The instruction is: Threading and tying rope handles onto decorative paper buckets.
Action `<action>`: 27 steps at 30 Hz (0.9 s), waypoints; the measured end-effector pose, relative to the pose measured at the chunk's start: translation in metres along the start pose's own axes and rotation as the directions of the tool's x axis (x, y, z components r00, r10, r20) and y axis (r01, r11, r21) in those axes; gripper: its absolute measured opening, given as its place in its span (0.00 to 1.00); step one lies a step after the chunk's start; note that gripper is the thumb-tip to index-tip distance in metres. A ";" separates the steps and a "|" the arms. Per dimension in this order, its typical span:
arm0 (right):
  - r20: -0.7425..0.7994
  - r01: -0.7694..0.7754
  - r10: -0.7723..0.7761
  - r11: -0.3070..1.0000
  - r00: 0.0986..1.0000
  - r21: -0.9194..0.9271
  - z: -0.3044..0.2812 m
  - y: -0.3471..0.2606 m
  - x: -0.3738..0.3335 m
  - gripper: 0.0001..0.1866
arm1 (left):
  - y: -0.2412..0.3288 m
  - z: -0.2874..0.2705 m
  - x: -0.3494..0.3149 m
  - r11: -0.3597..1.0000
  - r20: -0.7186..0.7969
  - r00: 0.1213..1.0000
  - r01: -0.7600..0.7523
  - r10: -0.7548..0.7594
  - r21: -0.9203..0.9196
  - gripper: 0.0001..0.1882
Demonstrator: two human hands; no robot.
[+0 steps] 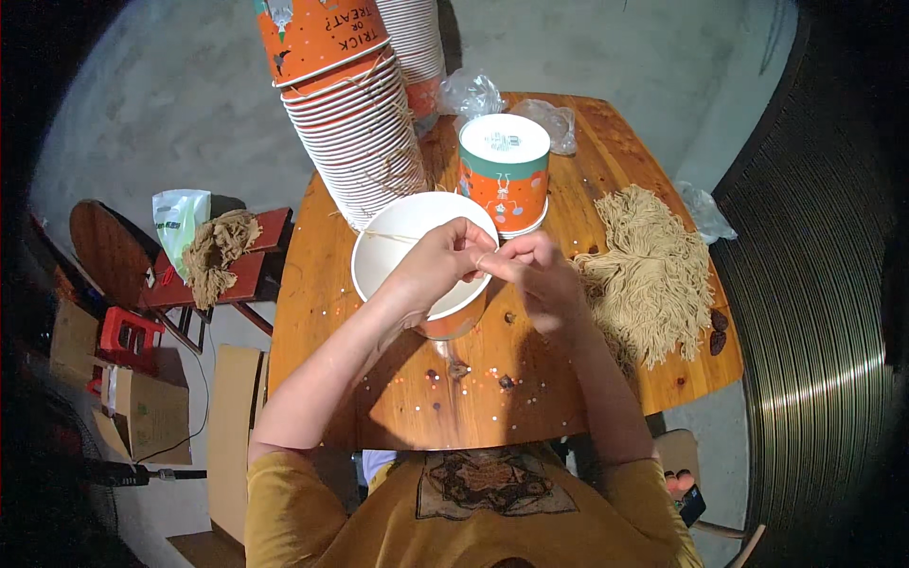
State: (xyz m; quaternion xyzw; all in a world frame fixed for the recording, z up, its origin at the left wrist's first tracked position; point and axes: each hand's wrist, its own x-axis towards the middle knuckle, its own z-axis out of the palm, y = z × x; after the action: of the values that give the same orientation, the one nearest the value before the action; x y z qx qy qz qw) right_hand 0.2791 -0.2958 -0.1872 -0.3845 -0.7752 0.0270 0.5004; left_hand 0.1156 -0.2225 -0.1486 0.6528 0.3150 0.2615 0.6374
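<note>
An open paper bucket (371, 256), white inside and orange outside, stands upright on the wooden table. Over its right rim my left hand (437, 265) is closed in a pinch, fingertips against those of my right hand (538, 275), which is also pinched closed. A thin tan string (386, 235) runs from the bucket's left rim across the opening toward my fingers. The fingers hide the string's end. Right of my right hand lies a large loose bundle of tan string (649, 275).
A tall leaning stack of nested buckets (355, 142) rises behind the open one. Upside down beside it stands another orange and green bucket (505, 180). Clear plastic bags (471, 95) lie at the table's far edge. A red stool (270, 232) bearing more string (220, 254) is at left.
</note>
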 end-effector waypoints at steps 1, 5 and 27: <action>0.000 -0.001 0.001 1.000 1.000 -0.002 -0.001 -0.001 0.001 0.28 | 0.000 0.000 0.000 1.000 0.002 1.000 -0.001 0.001 -0.001 0.06; -0.057 -0.020 0.020 1.000 0.998 0.013 -0.002 0.001 0.003 0.22 | -0.006 0.000 0.000 1.000 0.026 1.000 -0.002 0.002 -0.003 0.08; -0.056 -0.310 0.325 0.932 0.944 0.190 -0.010 0.005 -0.009 0.04 | -0.002 0.002 0.002 0.991 0.148 0.986 0.090 -0.075 -0.101 0.07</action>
State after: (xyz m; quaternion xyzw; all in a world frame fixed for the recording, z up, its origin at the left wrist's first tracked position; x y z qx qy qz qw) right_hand 0.2914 -0.3016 -0.1911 -0.4592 -0.6750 0.1603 0.5548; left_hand 0.1189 -0.2223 -0.1508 0.6209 0.2806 0.2038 0.7030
